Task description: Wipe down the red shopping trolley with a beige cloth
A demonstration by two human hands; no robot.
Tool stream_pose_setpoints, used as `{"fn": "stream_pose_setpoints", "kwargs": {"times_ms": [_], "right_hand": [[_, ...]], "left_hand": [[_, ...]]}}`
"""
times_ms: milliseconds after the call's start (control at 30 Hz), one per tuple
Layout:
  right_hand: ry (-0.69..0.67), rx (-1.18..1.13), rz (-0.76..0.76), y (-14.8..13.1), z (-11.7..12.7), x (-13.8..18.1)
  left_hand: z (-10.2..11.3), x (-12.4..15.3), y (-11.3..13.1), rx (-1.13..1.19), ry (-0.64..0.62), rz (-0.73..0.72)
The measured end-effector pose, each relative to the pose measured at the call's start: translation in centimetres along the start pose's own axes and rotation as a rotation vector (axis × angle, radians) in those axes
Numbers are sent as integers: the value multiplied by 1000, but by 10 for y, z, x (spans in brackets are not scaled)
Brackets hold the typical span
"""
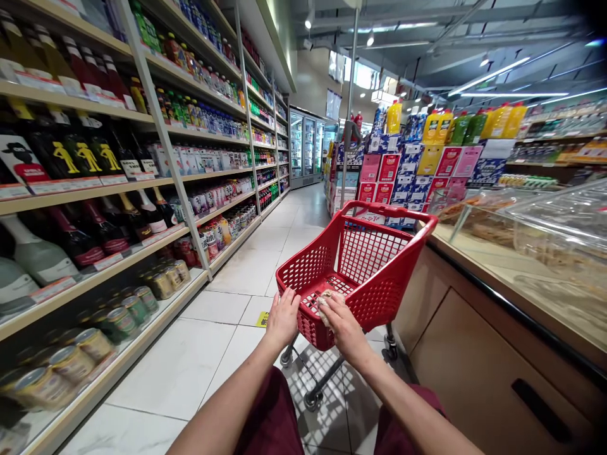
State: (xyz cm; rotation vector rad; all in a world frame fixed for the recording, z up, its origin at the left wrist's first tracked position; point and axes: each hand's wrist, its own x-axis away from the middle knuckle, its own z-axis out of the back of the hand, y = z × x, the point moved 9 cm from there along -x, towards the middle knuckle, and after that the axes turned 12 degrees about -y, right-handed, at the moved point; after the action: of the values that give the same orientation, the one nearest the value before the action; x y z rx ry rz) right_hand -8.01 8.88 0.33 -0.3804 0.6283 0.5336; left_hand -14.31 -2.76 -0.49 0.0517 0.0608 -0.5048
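Two holds on your seemingly light, stiff red shopping cart: left hand gripping its near rim, right hand clutching a crumpled wad there.

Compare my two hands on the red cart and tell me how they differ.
The left hand lies bare on the near rim of the red cart, while the right hand presses a pale crumpled wad against it. The left hand sits at the rim's left corner; the right hand sits nearer its middle. Both rest on that same near rim, arms stretched forward.
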Motion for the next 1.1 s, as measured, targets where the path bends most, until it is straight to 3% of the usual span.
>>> {"fn": "stream_pose_setpoints", "kwargs": {"times_ms": [100, 200, 367, 500, 667, 867, 1100], "right_hand": [[-42, -39, 4, 1, -1, 0], [-47, -45, -52, 14, 7, 11], [35, 10, -194, 54, 36, 49], [108, 94, -317, 54, 31, 64], [128, 125, -220, 34, 2, 43], [225, 159, -295, 82, 34, 56], [170, 112, -116, 43, 2, 33]], "left_hand": [[-1, 9, 3, 16, -8, 57], [2, 13, 13, 15, 2, -22], [1, 1, -6, 35, -42, 73], [-15, -10, 18, 85, -111, -32], [-24, -21, 57, 142, -176, -57], [-23, -30, 66, 180, -225, -27], [-25, -28, 63, 189, -252, -59]]}}
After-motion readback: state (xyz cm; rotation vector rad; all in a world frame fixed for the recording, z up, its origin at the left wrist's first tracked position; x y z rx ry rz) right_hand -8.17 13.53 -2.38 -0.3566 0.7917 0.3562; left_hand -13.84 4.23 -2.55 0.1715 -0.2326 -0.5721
